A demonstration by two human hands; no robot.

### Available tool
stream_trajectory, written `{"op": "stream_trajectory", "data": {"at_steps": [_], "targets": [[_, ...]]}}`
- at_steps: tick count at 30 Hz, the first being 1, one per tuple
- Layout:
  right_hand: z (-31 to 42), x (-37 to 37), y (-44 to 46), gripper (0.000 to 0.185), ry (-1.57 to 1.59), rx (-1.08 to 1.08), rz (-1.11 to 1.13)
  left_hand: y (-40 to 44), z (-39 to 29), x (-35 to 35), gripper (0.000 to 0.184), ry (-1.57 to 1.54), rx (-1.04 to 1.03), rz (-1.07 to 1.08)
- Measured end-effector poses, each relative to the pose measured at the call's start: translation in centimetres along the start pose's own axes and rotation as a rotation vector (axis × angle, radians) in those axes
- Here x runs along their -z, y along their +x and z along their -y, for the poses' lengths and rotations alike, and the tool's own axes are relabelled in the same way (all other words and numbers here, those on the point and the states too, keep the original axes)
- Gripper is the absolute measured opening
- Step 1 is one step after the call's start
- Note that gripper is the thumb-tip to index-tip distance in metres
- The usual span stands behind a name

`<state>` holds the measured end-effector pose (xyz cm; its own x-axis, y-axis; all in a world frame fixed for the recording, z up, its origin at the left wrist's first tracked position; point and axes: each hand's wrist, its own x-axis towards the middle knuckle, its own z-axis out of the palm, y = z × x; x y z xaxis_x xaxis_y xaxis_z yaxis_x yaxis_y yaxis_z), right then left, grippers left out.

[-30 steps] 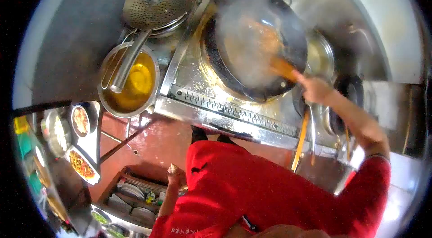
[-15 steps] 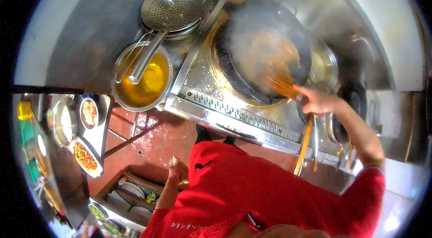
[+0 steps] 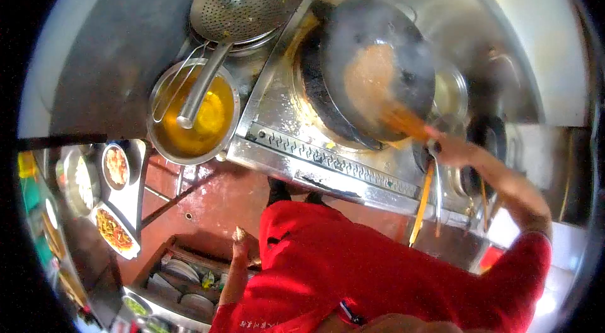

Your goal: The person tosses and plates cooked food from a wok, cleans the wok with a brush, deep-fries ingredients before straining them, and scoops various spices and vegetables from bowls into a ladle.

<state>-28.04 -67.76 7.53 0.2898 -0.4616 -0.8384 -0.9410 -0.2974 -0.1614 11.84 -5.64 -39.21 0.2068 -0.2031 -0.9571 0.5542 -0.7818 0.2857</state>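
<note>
My right hand [image 3: 455, 149] is closed round the handle end of a bamboo wok brush [image 3: 403, 121]. The brush's bristles rest at the near right side of a large black wok [image 3: 408, 49]. Brownish, foamy liquid [image 3: 370, 74] lies in the wok, and thin steam rises over it. The wok sits tilted on the burner of a steel stove [image 3: 271, 115]. My left hand [image 3: 239, 240] hangs low beside the red shirt, away from the stove; its fingers are too small and blurred to read.
Left of the stove, a perforated ladle [image 3: 242, 5] lies across a steel bowl of yellow oil [image 3: 211, 120]. Pots stand right of the wok. At far left, a white counter holds a plate of cut food [image 3: 116, 230]. A crate of dishes [image 3: 179, 270] is behind on the red floor [image 3: 208, 191].
The brush and my right hand have shifted slightly right and down. Steam has thinned, so the liquid shows more clearly. My left hand stays low at my side.
</note>
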Motion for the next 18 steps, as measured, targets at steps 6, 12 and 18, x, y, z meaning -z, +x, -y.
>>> {"op": "stream_trajectory", "data": {"at_steps": [6, 12, 18], "targets": [[4.7, 4.2, 12.6, 0.084, -0.121, -0.175, -0.450, -0.3, 0.6, 0.3, 0.039, -0.008, -0.004, -0.022], [2.6, -1.5, 4.0, 0.089, -0.100, 0.033, -0.153, 1.0, 3.8, 1.0, 0.046, -0.417, -0.003, -0.056], [2.2, 4.1, 13.2, 0.086, -0.162, -0.183, -0.474, 0.5, 3.6, 2.2, 0.040, 0.010, -0.038, -0.067]]}}
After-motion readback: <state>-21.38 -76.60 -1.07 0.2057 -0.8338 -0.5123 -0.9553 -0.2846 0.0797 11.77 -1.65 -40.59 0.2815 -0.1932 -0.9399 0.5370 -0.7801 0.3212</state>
